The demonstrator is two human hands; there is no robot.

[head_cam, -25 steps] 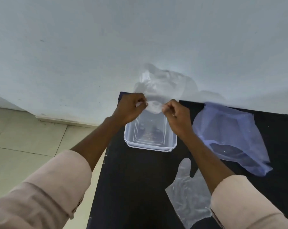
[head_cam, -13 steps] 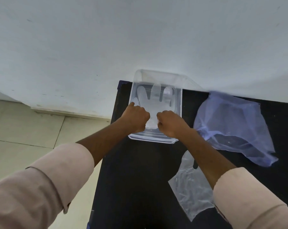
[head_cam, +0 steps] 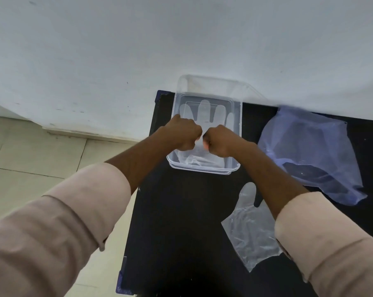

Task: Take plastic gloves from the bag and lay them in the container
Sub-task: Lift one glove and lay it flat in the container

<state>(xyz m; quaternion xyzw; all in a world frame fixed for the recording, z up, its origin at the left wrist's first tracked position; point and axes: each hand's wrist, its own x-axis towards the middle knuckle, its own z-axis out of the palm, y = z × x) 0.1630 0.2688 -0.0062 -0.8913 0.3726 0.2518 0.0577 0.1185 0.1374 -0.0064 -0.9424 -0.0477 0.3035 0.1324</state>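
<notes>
Glove [head_cam: 205, 113] flat, translucent, in container [head_cam: 205, 169]

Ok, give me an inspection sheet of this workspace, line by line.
Surface: black table set against a white wall.
Job's things: clear container near the table's far left corner, a plastic glove lying flat inside, fingertips toward the wall; bluish bag to its right, crumpled.
Clutter: second glove loose on the table, partly under the right forearm.
Grippers: left hand and right hand both fisted over the glove's cuff end.
Cables: nothing seen.
Surroundings: tiled floor to the left.
</notes>
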